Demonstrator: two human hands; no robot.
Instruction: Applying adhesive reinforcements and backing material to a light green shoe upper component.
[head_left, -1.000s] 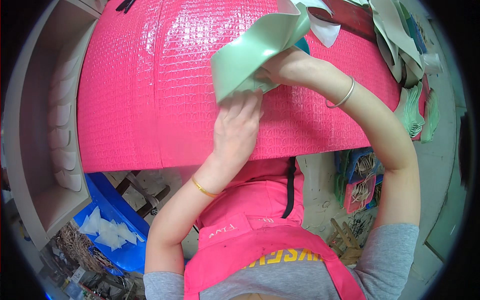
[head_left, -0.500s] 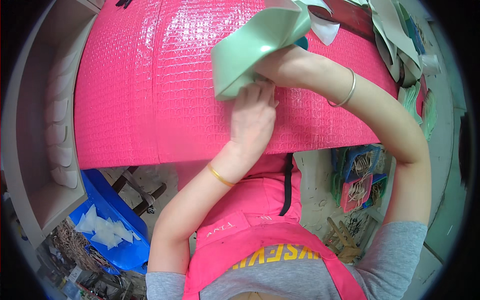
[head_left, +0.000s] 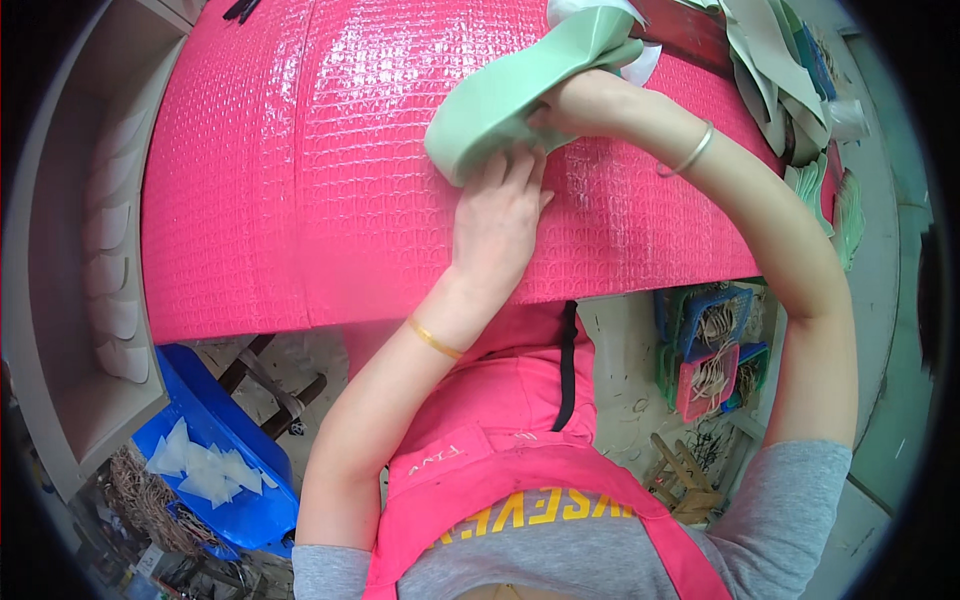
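Observation:
A pale green, smooth, leather-like sheet is bent into a curved band above the pink work surface. My right hand reaches in from the right and grips it at its inner side; most of the fingertips are hidden by the sheet. At the sheet's lower edge, my left hand lies with its fingers stretched and slightly apart, fingertips touching the green material. Its thumb stands away from the other fingers.
Cut green and grey pieces are heaped at the far right. White pieces line a shelf on the left. Below it, a blue bin holds whitish pieces. Coloured baskets stand under the table's right side, near a small wooden stool.
The green sheet has turned and settled lower at its left end. My right hand has moved up and slightly right, and my left fingers have gone from curled to stretched.

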